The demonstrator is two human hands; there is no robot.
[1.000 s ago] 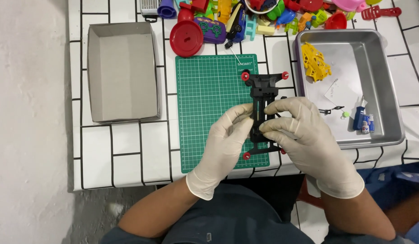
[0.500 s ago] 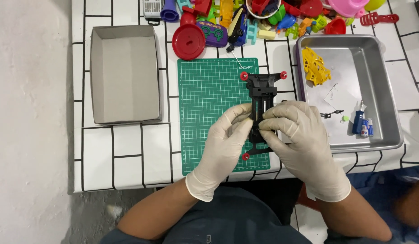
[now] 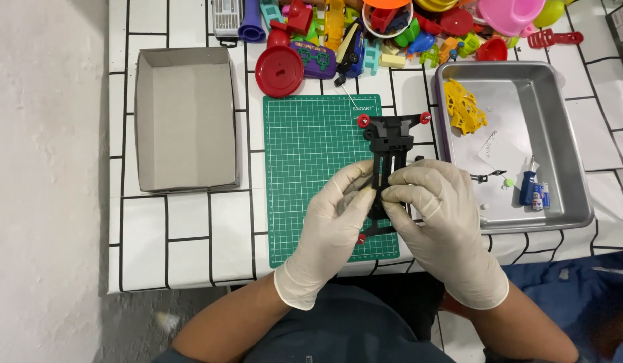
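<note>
White tiled table [image 3: 190,242], grey floor [image 3: 42,168]

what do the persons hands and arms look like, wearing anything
Both the left hand and the right hand wear thin, off-white disposable gloves that wrinkle at the knuckles and end in loose cuffs just past the wrists. The forearms are bare, with no sleeves, watch or jewellery showing.

Open green mat [image 3: 304,175] toward the table's left edge, up to the cardboard box [image 3: 185,121]. Blocked right by steel tray [image 3: 567,121], far edge by toy pile [image 3: 365,33].
</note>
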